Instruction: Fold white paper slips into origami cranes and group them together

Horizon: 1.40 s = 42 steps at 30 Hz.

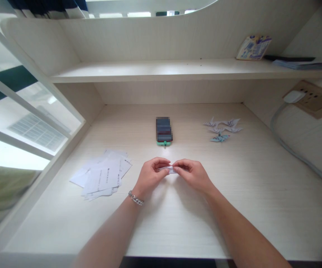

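Note:
Both of my hands meet over the middle of the pale wooden desk (233, 208). My left hand (150, 175), with a metal bracelet on its wrist, and my right hand (192, 174) pinch the two ends of a small folded piece of white paper (169, 169). The fingers of both hands are curled closed on it. Most of the paper is hidden between the fingertips.
A phone (164, 130) lies flat just beyond my hands. Several folded paper cranes (222, 129) sit at the back right. A loose stack of paper sheets (103, 178) lies to the left. A shelf above holds a card (253, 47); a plug and cable (292, 97) run along the right wall.

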Available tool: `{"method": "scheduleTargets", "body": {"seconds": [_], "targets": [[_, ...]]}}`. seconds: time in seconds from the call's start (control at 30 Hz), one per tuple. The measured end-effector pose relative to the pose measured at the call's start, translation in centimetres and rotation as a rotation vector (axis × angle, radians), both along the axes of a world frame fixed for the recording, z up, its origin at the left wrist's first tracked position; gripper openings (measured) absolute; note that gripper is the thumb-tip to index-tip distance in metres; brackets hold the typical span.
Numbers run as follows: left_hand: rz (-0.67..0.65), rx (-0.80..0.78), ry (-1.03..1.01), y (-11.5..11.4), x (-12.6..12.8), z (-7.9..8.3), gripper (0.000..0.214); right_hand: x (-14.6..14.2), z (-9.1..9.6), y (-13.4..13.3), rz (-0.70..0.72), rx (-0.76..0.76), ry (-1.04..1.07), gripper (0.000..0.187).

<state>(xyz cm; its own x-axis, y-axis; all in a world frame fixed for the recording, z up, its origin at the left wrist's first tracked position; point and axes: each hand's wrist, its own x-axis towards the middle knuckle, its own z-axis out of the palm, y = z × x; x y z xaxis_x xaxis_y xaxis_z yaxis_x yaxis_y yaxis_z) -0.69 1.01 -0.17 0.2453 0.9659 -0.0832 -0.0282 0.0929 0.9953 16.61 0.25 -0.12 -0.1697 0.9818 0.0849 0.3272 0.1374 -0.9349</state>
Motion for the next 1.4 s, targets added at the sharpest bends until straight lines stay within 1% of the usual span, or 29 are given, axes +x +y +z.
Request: {"method": "scheduleTargets", "body": {"seconds": [0.13, 0.33, 0.47, 0.53, 0.67, 0.83, 1.03, 1.17, 1.27, 1.4], "targets": [[0.023, 0.017, 0.033, -0.13, 0.04, -0.04, 0.025, -0.19, 0.03, -0.14, 0.003, 0.057, -0.031, 0.014], [0.062, 0.073, 0.077, -0.2, 0.14, -0.09, 0.021, -0.34, -0.31, -0.16, 0.001, -0.019, -0.026, 0.012], [0.064, 0.097, 0.1, -0.29, 0.19, -0.1, 0.02, -0.43, -0.06, -0.28, 0.039, -0.006, -0.102, 0.012], [0.061, 0.083, 0.087, -0.31, 0.18, -0.11, 0.021, -0.41, 0.03, -0.25, 0.057, -0.032, -0.102, 0.013], [0.055, 0.03, 0.065, -0.14, 0.04, -0.27, 0.025, -0.12, -0.05, -0.03, 0.085, -0.133, -0.049, 0.013], [0.09, -0.019, 0.042, 0.18, -0.1, -0.57, 0.03, 0.15, -0.08, 0.11, 0.074, -0.092, -0.093, 0.014], [0.067, -0.082, 0.001, 0.22, -0.05, -0.35, 0.03, 0.36, -0.26, 0.35, 0.122, -0.163, -0.048, 0.015], [0.029, -0.09, -0.023, 0.26, -0.19, -0.3, 0.029, 0.52, -0.52, 0.39, 0.126, -0.154, -0.077, 0.015], [-0.007, -0.063, 0.02, 0.3, -0.36, -0.38, 0.029, 0.47, -0.48, 0.31, 0.12, -0.156, -0.091, 0.015], [-0.017, -0.033, 0.099, 0.26, -0.42, -0.41, 0.03, 0.21, 0.02, 0.1, 0.135, -0.145, -0.111, 0.016]]}}
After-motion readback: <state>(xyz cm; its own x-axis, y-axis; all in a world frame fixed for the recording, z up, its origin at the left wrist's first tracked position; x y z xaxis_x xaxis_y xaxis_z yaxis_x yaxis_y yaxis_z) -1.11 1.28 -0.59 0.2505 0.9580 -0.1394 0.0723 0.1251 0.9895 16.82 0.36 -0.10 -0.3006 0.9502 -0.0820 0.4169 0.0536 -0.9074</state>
